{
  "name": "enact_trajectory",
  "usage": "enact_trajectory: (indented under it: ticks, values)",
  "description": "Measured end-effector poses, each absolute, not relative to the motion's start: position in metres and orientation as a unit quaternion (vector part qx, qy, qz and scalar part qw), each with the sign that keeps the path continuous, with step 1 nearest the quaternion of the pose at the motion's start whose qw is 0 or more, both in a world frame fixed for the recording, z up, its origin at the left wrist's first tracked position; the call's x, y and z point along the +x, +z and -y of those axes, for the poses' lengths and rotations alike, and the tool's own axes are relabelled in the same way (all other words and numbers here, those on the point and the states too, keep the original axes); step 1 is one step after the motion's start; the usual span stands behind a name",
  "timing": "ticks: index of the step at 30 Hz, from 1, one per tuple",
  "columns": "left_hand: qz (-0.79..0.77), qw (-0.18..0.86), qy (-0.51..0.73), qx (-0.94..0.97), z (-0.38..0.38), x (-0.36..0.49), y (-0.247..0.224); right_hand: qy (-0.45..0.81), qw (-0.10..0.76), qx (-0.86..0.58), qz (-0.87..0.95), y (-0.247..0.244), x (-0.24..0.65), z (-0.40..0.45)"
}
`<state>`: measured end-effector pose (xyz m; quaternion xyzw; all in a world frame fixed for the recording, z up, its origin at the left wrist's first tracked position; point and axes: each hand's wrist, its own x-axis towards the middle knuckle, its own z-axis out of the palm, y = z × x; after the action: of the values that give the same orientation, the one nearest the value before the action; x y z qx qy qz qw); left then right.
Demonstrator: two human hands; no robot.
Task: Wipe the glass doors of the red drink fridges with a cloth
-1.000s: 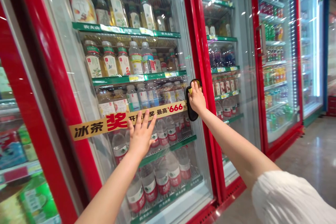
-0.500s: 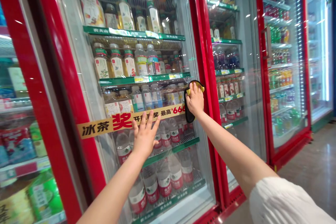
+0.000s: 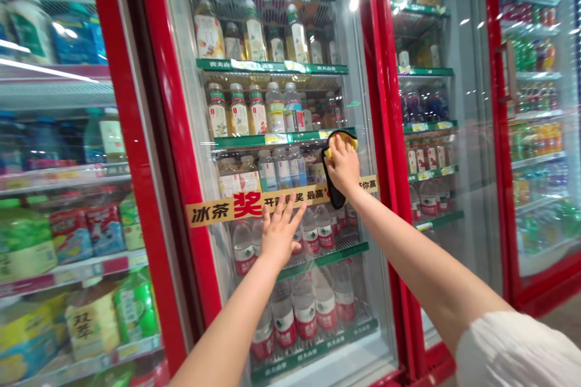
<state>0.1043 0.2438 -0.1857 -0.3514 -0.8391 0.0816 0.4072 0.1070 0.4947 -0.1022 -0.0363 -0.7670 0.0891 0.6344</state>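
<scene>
My right hand (image 3: pixel 344 163) presses a yellow cleaning cloth with a black edge (image 3: pixel 333 184) against the glass door of a drinks fridge. The cloth bunches under the fingers, and its black part hangs below, over a tan banner strip (image 3: pixel 211 213) with red and black lettering. Lower and to the left, my left hand (image 3: pixel 282 233) rests on the same glass door with its fingers spread, the fingertips over the strip. Nothing is in that hand. Behind the glass stand rows of bottles (image 3: pixel 254 36) on green-edged shelves (image 3: pixel 281 138).
Red door frames (image 3: pixel 175 133) run up both sides of this glass. More fridges with drinks stand to the right, one with a door handle (image 3: pixel 506 80). At the left are shelves (image 3: pixel 59 275) with cartons and bottles.
My right hand and the cloth have shifted left along the glass, uncovering the strip's right end. My left hand stays spread near the strip. The view has turned left.
</scene>
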Motion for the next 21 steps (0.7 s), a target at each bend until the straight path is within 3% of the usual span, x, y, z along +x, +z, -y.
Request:
enact_trajectory:
  ticks: [2, 6, 9, 15, 21]
  values:
    - [0.839, 0.406, 0.080, -0.352, -0.244, 0.108, -0.185, 0.054, 0.616, -0.001, 0.786, -0.101, 0.107, -0.466]
    - [0.833, 0.395, 0.101, -0.375, -0.226, 0.112, -0.184, -0.040, 0.551, 0.119, 0.825, -0.144, 0.129, -0.463]
    - [0.832, 0.394, 0.113, -0.372, -0.193, 0.112, -0.180, -0.028, 0.561, 0.081, 0.823, -0.163, 0.137, -0.487]
    - [0.850, 0.419, 0.097, -0.304, -0.135, 0.106, -0.163, 0.064, 0.624, -0.040, 0.778, -0.115, 0.102, -0.437]
    - [0.850, 0.416, 0.091, -0.310, -0.130, 0.103, -0.161, -0.012, 0.569, 0.104, 0.816, -0.139, 0.109, -0.388]
